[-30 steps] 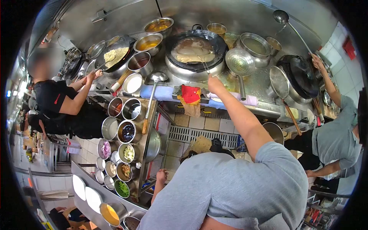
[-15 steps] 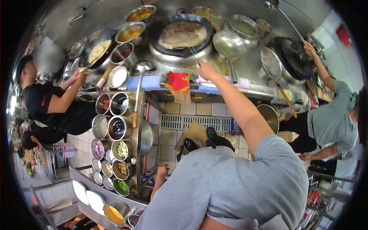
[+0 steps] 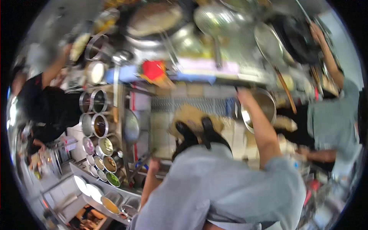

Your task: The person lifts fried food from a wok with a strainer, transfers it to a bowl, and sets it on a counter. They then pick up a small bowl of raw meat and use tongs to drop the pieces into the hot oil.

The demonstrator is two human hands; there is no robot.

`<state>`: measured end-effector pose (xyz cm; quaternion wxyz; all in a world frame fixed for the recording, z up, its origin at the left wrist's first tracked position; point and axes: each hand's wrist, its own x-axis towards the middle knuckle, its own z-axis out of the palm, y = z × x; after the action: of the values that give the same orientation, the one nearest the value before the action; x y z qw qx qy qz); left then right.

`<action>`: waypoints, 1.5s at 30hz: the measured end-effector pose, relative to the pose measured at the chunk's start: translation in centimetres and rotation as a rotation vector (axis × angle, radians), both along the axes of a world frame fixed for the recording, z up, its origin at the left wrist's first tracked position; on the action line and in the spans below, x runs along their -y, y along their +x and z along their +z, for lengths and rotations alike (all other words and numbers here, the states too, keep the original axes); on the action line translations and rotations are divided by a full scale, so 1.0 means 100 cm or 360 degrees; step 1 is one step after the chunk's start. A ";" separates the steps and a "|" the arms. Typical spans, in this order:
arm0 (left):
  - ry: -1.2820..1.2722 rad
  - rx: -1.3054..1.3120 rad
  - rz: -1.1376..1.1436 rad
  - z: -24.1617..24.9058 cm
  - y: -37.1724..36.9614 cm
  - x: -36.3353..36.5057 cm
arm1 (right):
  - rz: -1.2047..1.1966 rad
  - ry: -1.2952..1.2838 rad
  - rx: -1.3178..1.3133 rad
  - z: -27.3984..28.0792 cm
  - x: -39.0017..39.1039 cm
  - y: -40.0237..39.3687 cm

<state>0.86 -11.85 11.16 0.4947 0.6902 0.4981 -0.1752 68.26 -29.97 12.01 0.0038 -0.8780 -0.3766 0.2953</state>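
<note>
Below the stove counter (image 3: 214,74), the right hand (image 3: 242,96) sits at the near rim of a steel pot (image 3: 264,109), which lies just right of it; blur hides its grip. Far lower, the left hand (image 3: 154,164) hangs idle, its grip unreadable too.

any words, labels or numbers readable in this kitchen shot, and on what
None can be read: the whole view is motion-blurred.
The red cloth on the counter edge shows no print.
The metal tubs on the side rack carry no visible labels.
The metal bowl by the right hand is plain.
The left hand hangs near the rack, touching nothing lettered.
</note>
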 end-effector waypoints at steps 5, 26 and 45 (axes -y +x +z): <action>-0.0155 -0.0318 0.0521 0.033 0.041 0.020 | -0.0303 -0.0397 0.0086 -0.035 0.034 -0.032; -0.0271 0.0720 0.0468 0.119 0.186 0.042 | -0.0926 0.1283 -0.0534 0.115 0.045 -0.041; -0.0334 0.2266 0.2224 0.254 0.192 0.010 | 0.1425 0.1271 -0.0746 0.306 -0.096 -0.306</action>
<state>20.02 -12.85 36.60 0.7280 0.1400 0.3618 0.5653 37.64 -20.36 42.66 0.2889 -0.4791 -0.7768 0.2893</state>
